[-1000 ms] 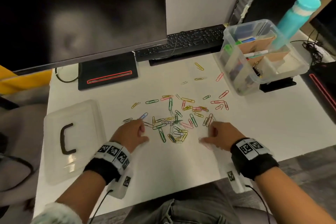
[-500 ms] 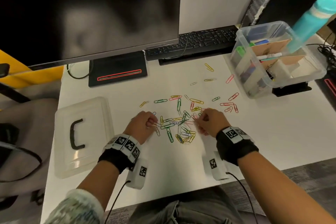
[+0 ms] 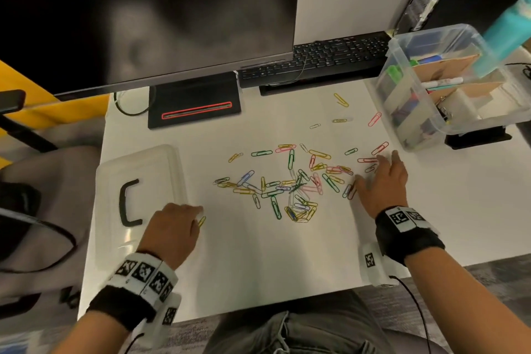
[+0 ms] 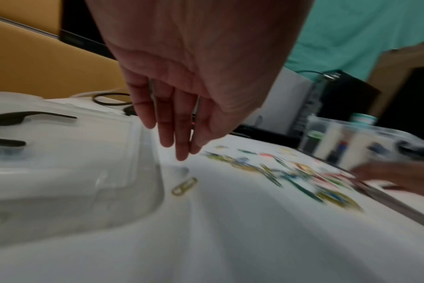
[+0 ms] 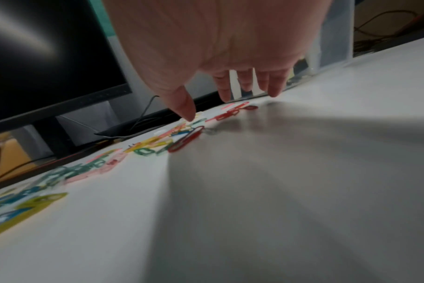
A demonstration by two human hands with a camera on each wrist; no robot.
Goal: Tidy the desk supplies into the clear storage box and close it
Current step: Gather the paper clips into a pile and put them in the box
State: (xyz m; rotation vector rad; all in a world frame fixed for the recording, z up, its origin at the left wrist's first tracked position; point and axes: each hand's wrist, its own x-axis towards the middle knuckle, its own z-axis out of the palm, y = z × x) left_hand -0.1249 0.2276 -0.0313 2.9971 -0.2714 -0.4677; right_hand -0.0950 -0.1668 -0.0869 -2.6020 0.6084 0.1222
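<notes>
1. The clear storage box (image 3: pixel 448 86) stands open at the desk's far right corner, with cardboard dividers inside; markers and a green highlighter lie in its compartments — what fills the near compartments is too blurred to name. Its lid (image 3: pixel 140 195) lies flat on the desk's left side, black handle up, well apart from the box.
2. Coloured paper clips (image 3: pixel 290 184) lie scattered across the middle of the white desk (image 3: pixel 258 261), a few strays reaching toward the box.
3. The left hand (image 3: pixel 172 228) is just beside the lid's near right corner, fingers straight and close together, holding nothing; one yellow paper clip (image 4: pixel 184 186) lies on the desk just beyond the fingertips.
4. The right hand (image 3: pixel 382 184) sits at the right edge of the clip scatter, fingers spread and pointing down at the clips, holding nothing.
5. Bare desk runs between the scatter and the near edge, and to the right of the right hand.
6. The left wrist view shows the fingertips just above the desk — the head view cannot settle that. The right wrist view shows the thumb tip at the clips and a red clip (image 5: pixel 185 139) nearest; contact is uncertain.
</notes>
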